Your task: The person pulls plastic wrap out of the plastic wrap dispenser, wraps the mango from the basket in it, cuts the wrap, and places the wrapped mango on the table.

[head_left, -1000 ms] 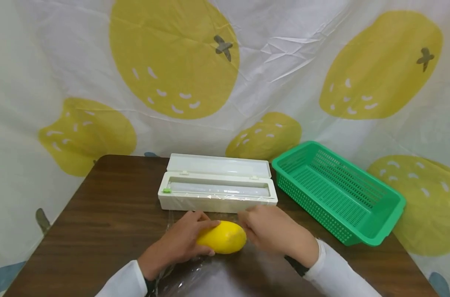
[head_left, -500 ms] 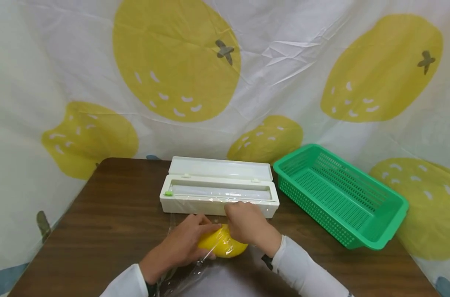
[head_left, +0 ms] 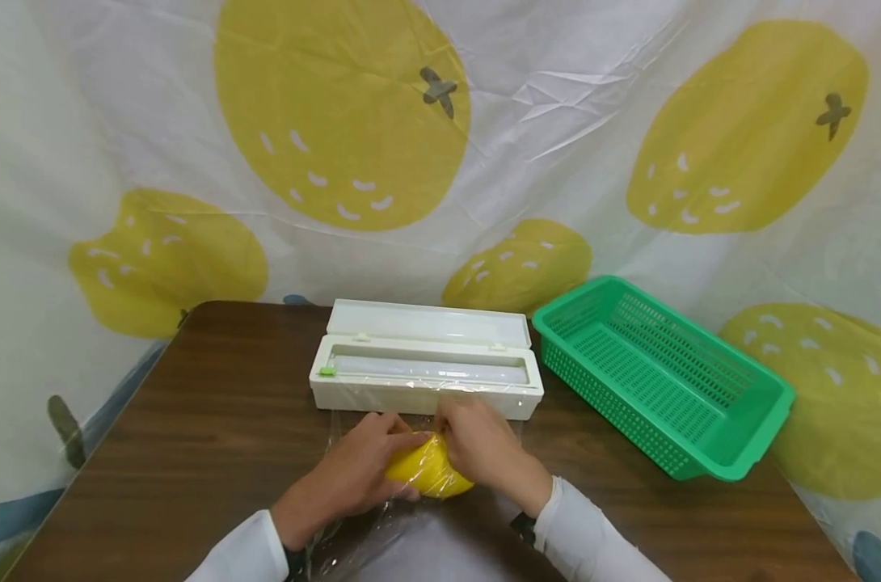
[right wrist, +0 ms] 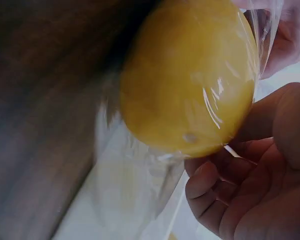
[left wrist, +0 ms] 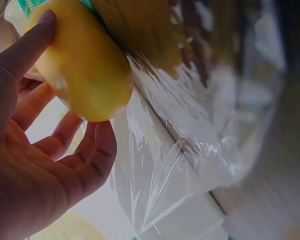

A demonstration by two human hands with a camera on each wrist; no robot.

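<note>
A smooth yellow oval fruit [head_left: 429,470] lies on the table in front of the white cling film dispenser, with clear cling film [head_left: 382,529] drawn across its right part. My left hand [head_left: 360,469] grips the fruit's left end between thumb and fingers. At its far right side, my right hand [head_left: 480,443] has curled fingers that pinch the film against the fruit. The right wrist view shows the film tight and shiny over the fruit [right wrist: 190,80], with curled fingertips under its lower edge. In the left wrist view loose film [left wrist: 160,165] stretches away to the dispenser.
Behind the hands stands the white dispenser [head_left: 426,398], lid raised, a film roll inside and a green slider [head_left: 327,372] at its left. A green perforated basket [head_left: 659,396] sits at the right on the brown wooden table [head_left: 193,428]. A lemon-print cloth hangs behind.
My right hand has moved left from beside the fruit, bringing film over it, then a little down against its far side. The left hand keeps its grip.
</note>
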